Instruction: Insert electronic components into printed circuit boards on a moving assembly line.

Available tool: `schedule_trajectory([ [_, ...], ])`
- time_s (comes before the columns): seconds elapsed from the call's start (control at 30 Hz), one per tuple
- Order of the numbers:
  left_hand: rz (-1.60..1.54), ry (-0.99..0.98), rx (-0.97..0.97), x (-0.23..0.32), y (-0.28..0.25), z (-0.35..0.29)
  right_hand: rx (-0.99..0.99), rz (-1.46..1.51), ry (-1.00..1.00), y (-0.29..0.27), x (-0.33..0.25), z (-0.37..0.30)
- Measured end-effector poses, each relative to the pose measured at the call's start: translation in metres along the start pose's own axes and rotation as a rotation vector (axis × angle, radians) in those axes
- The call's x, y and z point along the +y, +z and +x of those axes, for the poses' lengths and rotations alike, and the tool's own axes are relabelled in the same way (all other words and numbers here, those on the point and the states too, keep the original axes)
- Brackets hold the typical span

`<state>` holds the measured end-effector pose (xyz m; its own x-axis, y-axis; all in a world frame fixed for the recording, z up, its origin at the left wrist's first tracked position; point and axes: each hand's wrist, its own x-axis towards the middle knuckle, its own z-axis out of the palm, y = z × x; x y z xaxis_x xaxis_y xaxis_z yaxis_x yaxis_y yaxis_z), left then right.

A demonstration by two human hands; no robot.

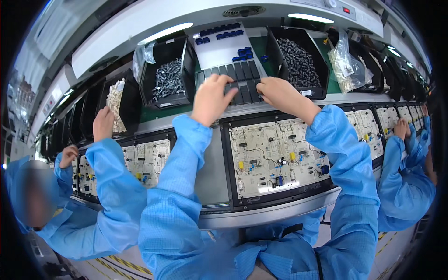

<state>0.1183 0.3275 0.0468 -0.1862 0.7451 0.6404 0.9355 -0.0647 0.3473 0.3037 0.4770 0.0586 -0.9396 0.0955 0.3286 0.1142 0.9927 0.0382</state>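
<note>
Both my hands reach over rows of black rectangular blocks [240, 71] at the back of the bench. My left hand [211, 99] lies at their left side, thumb and curled fingers apart, with dark blocks showing in the gap. At the right end of the nearer row, my right hand [283, 95] has its fingers pinched together. Whatever is between those fingertips is hidden. Nearer to me, below my hands, a black-framed circuit board panel [266, 140] carries small yellow, blue and black parts.
Black bins of small dark parts [168, 79] [298, 60] flank the blocks. Blue connectors [242, 53] sit on a white sheet behind. Clear plastic bags [345, 67] lie at right. A co-worker's hand [103, 123] is at a bin of white parts [115, 100]; another person's hands [401, 129] are at right.
</note>
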Motion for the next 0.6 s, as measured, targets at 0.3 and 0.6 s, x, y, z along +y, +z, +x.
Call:
schedule_trajectory([
  [0.3,0.292,-0.4,0.15,-0.146,-0.044,-0.013,-0.2,0.085,0.006,0.001,0.0,0.013],
  [0.6,0.42,-0.582,-0.328,-0.155,-0.031,0.002,-0.27,-0.091,-0.103,-0.009,0.013,0.008],
])
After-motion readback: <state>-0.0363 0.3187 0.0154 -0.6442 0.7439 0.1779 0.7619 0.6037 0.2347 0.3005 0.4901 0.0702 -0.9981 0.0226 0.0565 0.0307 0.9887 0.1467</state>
